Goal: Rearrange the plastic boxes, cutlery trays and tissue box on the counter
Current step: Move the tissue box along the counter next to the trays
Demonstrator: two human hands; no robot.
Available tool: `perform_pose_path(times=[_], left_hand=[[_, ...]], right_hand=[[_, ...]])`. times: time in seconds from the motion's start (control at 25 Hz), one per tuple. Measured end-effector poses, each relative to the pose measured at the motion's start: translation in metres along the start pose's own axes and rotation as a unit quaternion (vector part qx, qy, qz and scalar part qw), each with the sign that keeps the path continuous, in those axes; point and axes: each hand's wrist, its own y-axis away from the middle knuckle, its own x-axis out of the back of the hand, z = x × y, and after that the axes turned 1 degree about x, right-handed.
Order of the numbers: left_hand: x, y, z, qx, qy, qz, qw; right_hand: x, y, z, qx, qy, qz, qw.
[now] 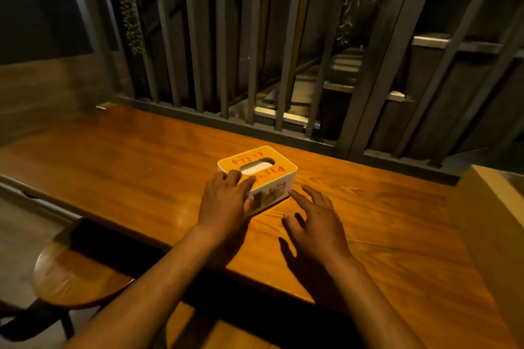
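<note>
A white tissue box (pixel 270 176) with an orange-brown lid, red writing and an oval slot stands near the middle of the wooden counter (pixel 127 167). My left hand (pixel 225 201) rests on its near-left corner, fingers on the lid and down its side. My right hand (pixel 314 219) hovers just right of the box with fingers spread, one fingertip close to the box's near-right corner, nothing in it. No plastic boxes or cutlery trays are in view.
A grey metal railing (pixel 226 113) runs along the counter's far edge. A pale wooden block or box (pixel 493 224) stands at the counter's right end. A round wooden stool (pixel 76 275) sits below the near-left edge.
</note>
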Motion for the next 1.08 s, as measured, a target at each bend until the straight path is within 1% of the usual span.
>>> perform_pose_path(times=[0.08,0.12,0.16,0.24,0.28,0.32,0.4,0.48,0.56,0.64,0.72,0.8,0.92,1.0,1.08], left_hand=[[0.006,0.01,0.018,-0.028,0.069,0.012,0.997],[0.007,0.012,0.024,-0.015,0.123,0.014,0.992],[0.006,0.011,0.025,0.014,0.178,0.021,0.984],[0.0,0.003,0.016,0.09,0.241,0.037,0.966],[-0.003,-0.002,0.009,0.125,0.264,0.021,0.956],[-0.005,-0.004,0.006,0.147,0.297,-0.013,0.943],[-0.006,-0.001,0.014,0.148,0.352,-0.069,0.922],[-0.005,0.009,0.038,0.125,0.354,-0.083,0.923],[-0.007,0.022,0.073,0.109,0.335,-0.082,0.932],[-0.008,0.036,0.117,0.092,0.31,-0.08,0.943],[-0.007,0.049,0.168,0.061,0.282,-0.087,0.954],[-0.007,0.059,0.216,0.029,0.252,-0.099,0.962],[-0.004,0.066,0.272,-0.009,0.217,-0.127,0.968],[-0.004,0.068,0.299,-0.04,0.206,-0.143,0.967],[-0.006,0.065,0.318,-0.067,0.179,-0.147,0.971]], right_hand=[[0.002,-0.001,-0.003,0.008,-0.011,-0.002,1.0],[0.003,-0.001,-0.004,0.008,-0.013,-0.011,1.0],[0.005,0.0,-0.004,0.008,-0.012,-0.024,1.0],[0.005,0.003,-0.002,0.008,-0.006,-0.052,0.999],[0.004,0.005,-0.002,0.009,-0.001,-0.061,0.998],[0.003,0.009,-0.002,0.008,0.005,-0.063,0.998],[0.003,0.018,0.0,0.001,0.01,-0.047,0.999],[0.011,0.031,0.009,-0.017,0.005,0.002,1.0],[0.025,0.05,0.028,-0.03,0.004,0.051,0.998],[0.046,0.074,0.054,-0.05,0.01,0.08,0.996],[0.075,0.099,0.086,-0.065,0.04,0.093,0.993],[0.112,0.121,0.115,-0.085,0.089,0.073,0.99],[0.164,0.137,0.146,-0.114,0.176,-0.016,0.978],[0.186,0.138,0.162,-0.096,0.243,-0.049,0.964],[0.203,0.134,0.177,-0.066,0.286,-0.067,0.954]])
